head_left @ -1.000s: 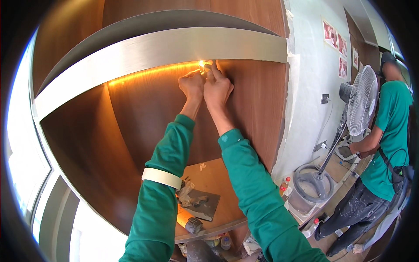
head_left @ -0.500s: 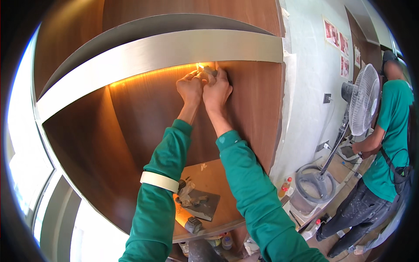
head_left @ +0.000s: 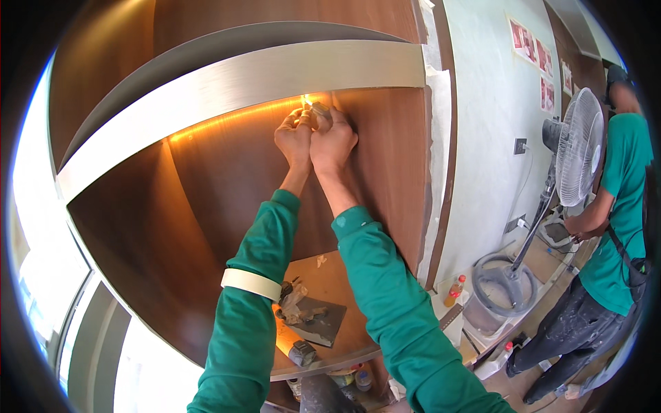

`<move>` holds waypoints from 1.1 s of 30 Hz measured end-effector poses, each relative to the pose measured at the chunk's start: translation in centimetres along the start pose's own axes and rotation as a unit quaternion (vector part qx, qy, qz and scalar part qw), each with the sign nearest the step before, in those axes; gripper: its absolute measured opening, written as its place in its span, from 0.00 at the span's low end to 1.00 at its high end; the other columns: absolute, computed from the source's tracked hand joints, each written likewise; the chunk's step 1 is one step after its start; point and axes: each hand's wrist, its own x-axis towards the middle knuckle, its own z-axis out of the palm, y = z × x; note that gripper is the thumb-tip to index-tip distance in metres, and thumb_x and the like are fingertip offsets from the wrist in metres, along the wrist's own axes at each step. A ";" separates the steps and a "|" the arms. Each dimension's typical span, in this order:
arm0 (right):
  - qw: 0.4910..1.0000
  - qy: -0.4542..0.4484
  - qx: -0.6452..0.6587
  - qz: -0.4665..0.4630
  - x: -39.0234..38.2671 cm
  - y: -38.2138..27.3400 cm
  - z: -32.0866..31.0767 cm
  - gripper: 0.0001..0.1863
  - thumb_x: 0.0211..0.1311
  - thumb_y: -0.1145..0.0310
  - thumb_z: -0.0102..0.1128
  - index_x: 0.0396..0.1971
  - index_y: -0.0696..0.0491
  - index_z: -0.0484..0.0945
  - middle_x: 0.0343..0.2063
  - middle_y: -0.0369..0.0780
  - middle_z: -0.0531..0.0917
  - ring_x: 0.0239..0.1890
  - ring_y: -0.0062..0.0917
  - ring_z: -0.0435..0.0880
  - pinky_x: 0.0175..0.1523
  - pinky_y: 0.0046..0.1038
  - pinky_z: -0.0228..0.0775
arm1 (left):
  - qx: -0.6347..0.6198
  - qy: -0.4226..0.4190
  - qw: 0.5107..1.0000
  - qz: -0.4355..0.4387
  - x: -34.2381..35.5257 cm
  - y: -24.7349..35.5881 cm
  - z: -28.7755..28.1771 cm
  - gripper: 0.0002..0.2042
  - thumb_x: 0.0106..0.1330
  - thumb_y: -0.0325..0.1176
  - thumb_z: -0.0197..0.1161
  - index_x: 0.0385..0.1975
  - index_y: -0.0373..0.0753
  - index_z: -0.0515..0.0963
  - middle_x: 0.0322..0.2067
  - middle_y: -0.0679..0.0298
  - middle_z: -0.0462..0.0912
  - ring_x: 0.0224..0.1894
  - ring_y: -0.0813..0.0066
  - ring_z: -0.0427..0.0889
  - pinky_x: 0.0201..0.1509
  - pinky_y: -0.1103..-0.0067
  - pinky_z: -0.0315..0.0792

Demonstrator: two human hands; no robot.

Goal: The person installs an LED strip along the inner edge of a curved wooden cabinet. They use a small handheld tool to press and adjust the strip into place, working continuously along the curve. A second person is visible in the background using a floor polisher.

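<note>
My left hand (head_left: 294,146) and my right hand (head_left: 333,143) are raised side by side, touching, just below the shelf's brushed-metal edge band (head_left: 241,77). A glowing strip of warm light (head_left: 234,119) runs under that band and ends in a bright spot at my fingertips. The left fingers pinch close to the bright spot; whatever is in them is too small to make out. My right fingers and thumb close on a small grey-tan piece (head_left: 320,109). A roll of masking tape (head_left: 251,283) is worn around my left sleeve.
Below, the curved wooden shelf (head_left: 330,275) holds a dark flat board (head_left: 322,323), crumpled plastic (head_left: 295,303) and a power tool (head_left: 301,352). To the right are a standing fan (head_left: 577,148), a bottle (head_left: 455,290) and a co-worker in green (head_left: 623,206). Bright windows line the left.
My view has turned slightly right, so the shelf edge and my hands sit a little further left. Both hands keep their grip at the light strip; the co-worker leans slightly differently.
</note>
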 end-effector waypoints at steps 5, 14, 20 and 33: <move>1.000 -0.002 0.009 0.008 -0.2 -0.5 -0.1 0.17 0.61 0.76 0.57 0.50 0.65 0.77 0.38 0.58 0.83 0.43 0.50 0.84 0.47 0.42 0.78 | -0.062 -0.025 0.994 -0.083 1.0 -1.0 0.5 0.10 0.61 0.29 0.56 0.23 0.29 0.79 0.17 0.64 0.78 0.21 0.80 0.70 0.26 0.76 0.65; 0.997 -0.029 0.023 0.065 -0.2 -1.4 -0.7 0.17 0.58 0.75 0.61 0.48 0.65 0.79 0.43 0.57 0.83 0.49 0.49 0.82 0.56 0.39 0.73 | 0.023 -0.047 0.998 0.034 0.8 -1.7 0.2 0.10 0.61 0.27 0.54 0.21 0.30 0.77 0.16 0.69 0.72 0.21 0.82 0.66 0.25 0.76 0.63; 1.000 0.004 0.003 0.004 -0.3 -0.6 -0.3 0.16 0.59 0.77 0.58 0.47 0.66 0.78 0.35 0.58 0.83 0.41 0.50 0.85 0.45 0.41 0.78 | -0.113 -0.045 0.991 -0.045 0.0 -0.7 0.3 0.10 0.65 0.28 0.55 0.27 0.30 0.80 0.17 0.70 0.74 0.21 0.84 0.66 0.25 0.78 0.62; 1.000 -0.004 -0.006 0.020 -0.5 -0.7 -0.3 0.17 0.59 0.77 0.58 0.49 0.65 0.77 0.37 0.58 0.83 0.43 0.50 0.84 0.47 0.42 0.78 | -0.159 -0.048 0.985 -0.054 0.2 -1.3 0.3 0.10 0.68 0.28 0.55 0.33 0.30 0.83 0.18 0.70 0.76 0.21 0.85 0.68 0.24 0.80 0.63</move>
